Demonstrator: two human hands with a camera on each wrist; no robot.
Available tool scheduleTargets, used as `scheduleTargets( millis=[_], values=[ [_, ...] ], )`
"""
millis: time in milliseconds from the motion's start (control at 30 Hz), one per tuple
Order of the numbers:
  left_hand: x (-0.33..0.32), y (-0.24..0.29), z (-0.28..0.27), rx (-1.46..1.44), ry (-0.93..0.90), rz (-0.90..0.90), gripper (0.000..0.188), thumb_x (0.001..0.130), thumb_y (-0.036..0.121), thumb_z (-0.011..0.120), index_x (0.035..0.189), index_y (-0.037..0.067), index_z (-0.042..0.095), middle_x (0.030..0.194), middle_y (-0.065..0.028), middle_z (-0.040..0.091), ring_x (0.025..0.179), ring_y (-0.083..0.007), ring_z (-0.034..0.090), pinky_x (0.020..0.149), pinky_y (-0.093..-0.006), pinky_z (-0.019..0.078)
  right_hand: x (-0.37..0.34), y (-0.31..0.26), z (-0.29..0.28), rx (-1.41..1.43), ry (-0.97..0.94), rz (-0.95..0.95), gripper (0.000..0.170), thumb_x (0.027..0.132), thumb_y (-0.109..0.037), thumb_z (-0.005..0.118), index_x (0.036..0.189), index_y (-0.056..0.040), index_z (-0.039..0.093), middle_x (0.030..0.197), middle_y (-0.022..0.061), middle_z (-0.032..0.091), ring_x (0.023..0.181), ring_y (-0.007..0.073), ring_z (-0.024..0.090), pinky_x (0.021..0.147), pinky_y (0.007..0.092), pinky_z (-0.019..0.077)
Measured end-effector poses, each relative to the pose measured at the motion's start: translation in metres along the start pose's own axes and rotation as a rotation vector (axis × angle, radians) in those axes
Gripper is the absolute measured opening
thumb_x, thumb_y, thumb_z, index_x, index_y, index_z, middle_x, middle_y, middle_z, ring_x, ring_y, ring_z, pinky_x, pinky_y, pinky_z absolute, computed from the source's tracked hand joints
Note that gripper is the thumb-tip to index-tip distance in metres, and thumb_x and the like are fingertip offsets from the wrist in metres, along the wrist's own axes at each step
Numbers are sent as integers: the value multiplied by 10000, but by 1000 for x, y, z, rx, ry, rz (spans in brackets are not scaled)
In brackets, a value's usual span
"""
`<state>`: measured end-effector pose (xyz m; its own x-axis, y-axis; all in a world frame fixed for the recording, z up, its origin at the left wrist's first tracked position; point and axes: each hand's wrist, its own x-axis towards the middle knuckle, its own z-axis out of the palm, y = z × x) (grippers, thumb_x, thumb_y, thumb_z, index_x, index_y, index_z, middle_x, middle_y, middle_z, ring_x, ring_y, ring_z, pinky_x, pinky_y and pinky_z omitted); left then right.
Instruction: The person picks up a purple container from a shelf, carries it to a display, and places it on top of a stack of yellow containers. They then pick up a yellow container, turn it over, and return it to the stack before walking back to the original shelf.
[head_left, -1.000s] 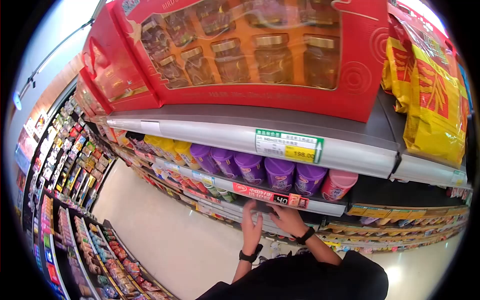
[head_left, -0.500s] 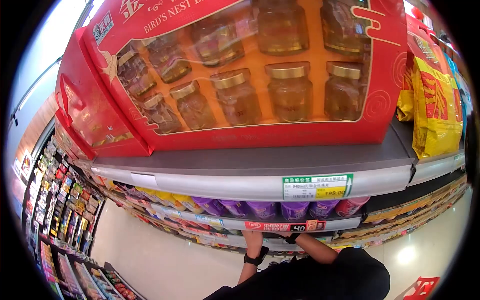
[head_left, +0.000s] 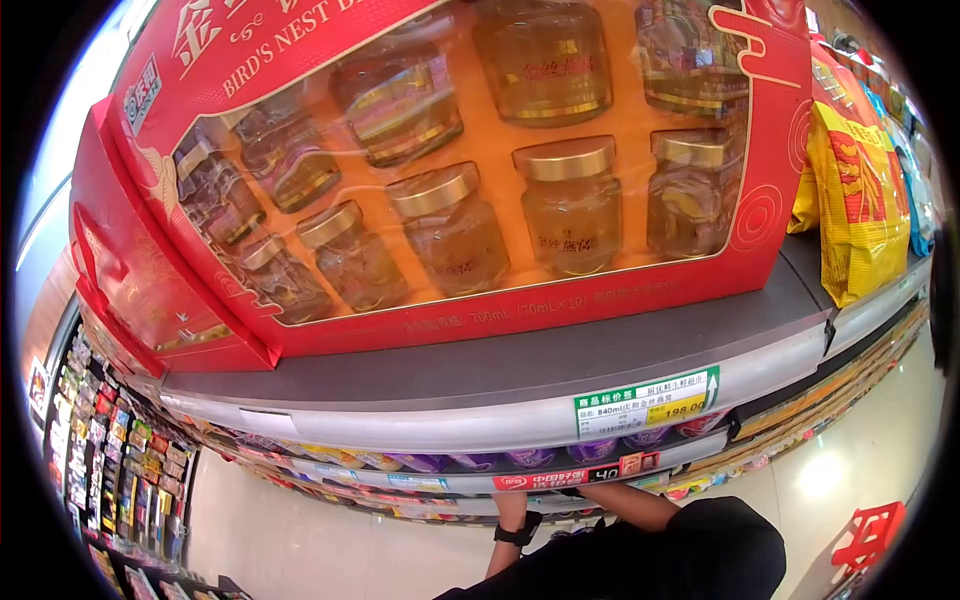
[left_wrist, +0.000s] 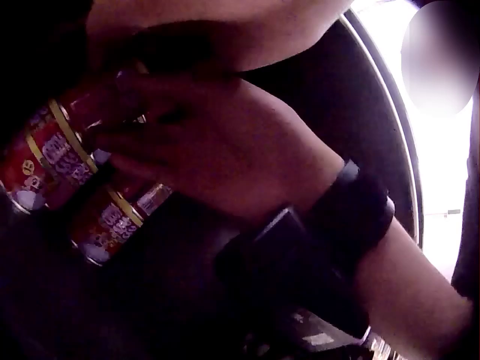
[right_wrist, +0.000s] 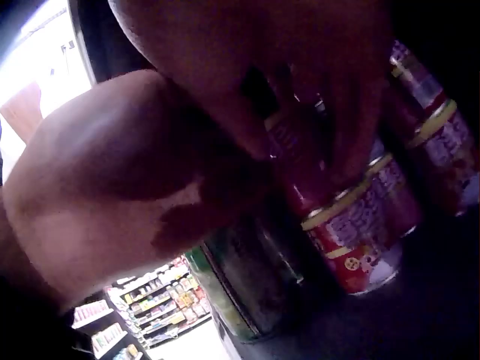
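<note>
In the head view my left hand reaches beneath the shelf front, with a black band at the wrist. My right forearm goes in beside it, its hand hidden by the shelf. Inside the dark shelf, the right wrist view has my right hand coming down from above, thumb and fingers around a red can. Another red can stands just below those fingers. A green can is close to the left hand, whose fingers are lost in shadow. In the left wrist view, red cans lie at the right hand's fingertips.
Above the hands, a large red gift box of gold-lidded jars fills the upper shelf. Yellow bags stand to its right. Purple tubs line the shelf below. A red basket-like object is on the floor at right.
Both hands have gone deeper under the shelf, and the right one has passed out of the head view. The gift box looks larger, and the tubs are now mostly covered by the shelf edge.
</note>
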<state>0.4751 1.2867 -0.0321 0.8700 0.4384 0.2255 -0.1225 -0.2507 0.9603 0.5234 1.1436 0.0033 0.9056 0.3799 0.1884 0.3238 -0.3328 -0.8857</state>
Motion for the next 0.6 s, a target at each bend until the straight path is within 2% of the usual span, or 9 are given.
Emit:
scheduleTargets(
  millis=[100, 167, 267, 367, 400, 500, 533, 600],
  values=[
    [-7, -39, 3, 75, -5, 82, 111, 957, 63, 679, 1056, 16, 659, 988, -135, 713, 949, -336, 675, 883, -469, 527, -2, 1, 1, -34, 3, 0, 350, 1018, -332, 718, 1280, -99, 723, 1056, 154, 741, 974, 290, 735, 864, 423, 582],
    [-6, -64, 2, 190, -80, 116, 139, 966, 74, 687, 1087, 12, 657, 1004, -140, 712, 997, -340, 676, 921, -479, 522, -1, 2, 2, -61, 13, -9, 345, 1013, -335, 726, 1269, -104, 729, 1033, 149, 743, 959, 286, 739, 849, 422, 585],
    [-8, -53, 4, 130, -66, 47, 127, 984, 81, 673, 1080, 0, 651, 1047, -146, 715, 1025, -365, 672, 938, -500, 513, -3, 6, 4, -111, 49, -23, 337, 1004, -339, 738, 1254, -112, 738, 999, 141, 746, 936, 280, 743, 827, 421, 589],
    [-13, -4, 4, 130, -154, 3, 257, 1045, 107, 611, 1246, -46, 660, 1261, -186, 709, 1179, -337, 643, 1086, -465, 467, -8, 12, 6, -197, 112, -45, 330, 995, -343, 749, 1238, -121, 747, 965, 133, 749, 913, 274, 748, 805, 420, 593],
    [-17, -19, 10, 121, -149, 102, 265, 1052, 108, 603, 1255, -55, 650, 1263, -177, 699, 1169, -317, 635, 1091, -453, 457, -11, 16, 7, -247, 145, -65, 327, 992, -345, 753, 1233, -123, 751, 953, 130, 750, 906, 272, 750, 797, 420, 594],
    [-26, 6, 26, -34, -96, -6, 273, 1037, 92, 623, 1267, -55, 645, 1292, -174, 685, 1197, -316, 619, 1106, -447, 438, -32, 29, -1, -445, 292, -189, 320, 983, -349, 765, 1218, -132, 760, 919, 122, 754, 883, 265, 755, 775, 419, 598],
    [-32, 24, 34, -129, -32, -33, 272, 1007, 78, 667, 1245, -53, 656, 1276, -180, 689, 1201, -333, 613, 1096, -456, 438, -45, 31, -8, -520, 358, -238, 318, 980, -351, 769, 1213, -134, 763, 908, 119, 755, 875, 263, 756, 767, 419, 600],
    [-45, 38, 34, 23, -195, -48, 317, 971, 80, 704, 1257, -46, 654, 1251, -209, 700, 1167, -346, 636, 1062, -482, 458, -74, 34, -31, -630, 471, -277, 313, 975, -354, 776, 1202, -140, 769, 885, 114, 757, 860, 259, 759, 752, 418, 602]
  ],
)
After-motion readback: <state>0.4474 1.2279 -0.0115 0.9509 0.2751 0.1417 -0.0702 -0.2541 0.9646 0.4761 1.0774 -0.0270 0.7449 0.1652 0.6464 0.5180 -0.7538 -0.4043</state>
